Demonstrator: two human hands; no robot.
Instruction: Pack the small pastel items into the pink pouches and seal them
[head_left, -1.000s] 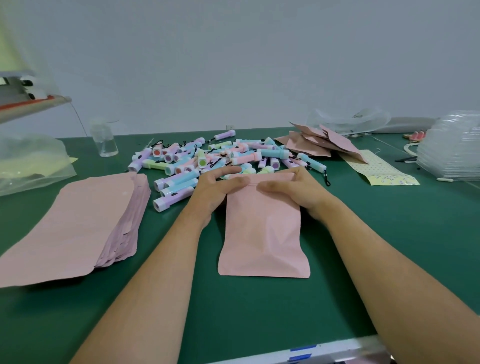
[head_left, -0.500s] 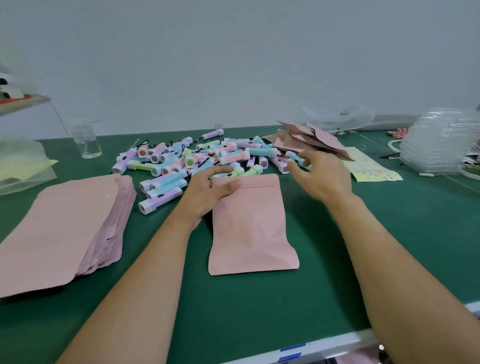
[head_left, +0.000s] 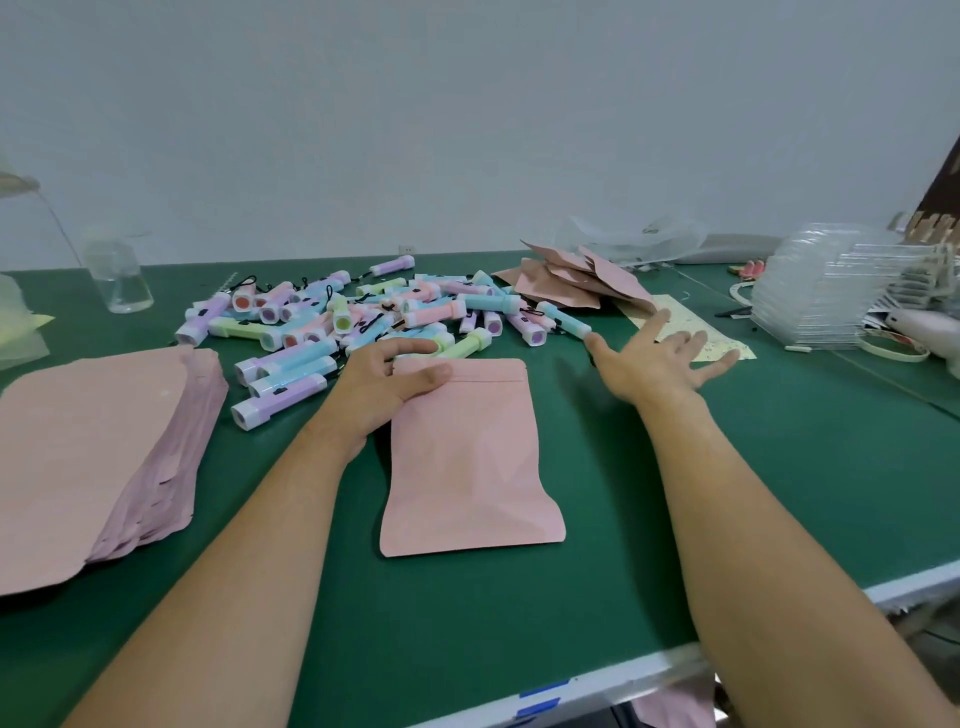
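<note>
— On the table (head_left: 779, 467), dead centre, one pouch (head_left: 467, 457) lies flat, its mouth towards the pile of items (head_left: 363, 322). Who has it?

— The left grip (head_left: 395, 374). Its thumb is on top and its fingers curl over the top left corner, pinching it. The right grip (head_left: 660, 358) holds nothing. Its fingers are spread wide, and it hovers just right of the pouch, near the pile's right end.

— Is the pouch filled? Sealed?

— It bulges a little, but I cannot tell either from here.

— So what could go wrong?

— A few things, I'd judge. If the mouth is not pressed shut along its whole width, an item could slide out once the pouch is lifted. A pinch at one corner is also a weak hold, so the pouch may swing or fold.

— And the right grip?

— Spread like that, it could knock the nearest blue item (head_left: 563, 319) and roll it towards the yellow sheet (head_left: 691, 332). It could also snag a black cord in the pile and drag several items along.

— Anything else?

— The stack of empty pouches (head_left: 93, 457) at the left is loosely fanned, so a forearm brushing it may spill it. The heap of pouches (head_left: 576, 280) at the far right touches the pile, so a stray item could slip under it unseen.
</note>
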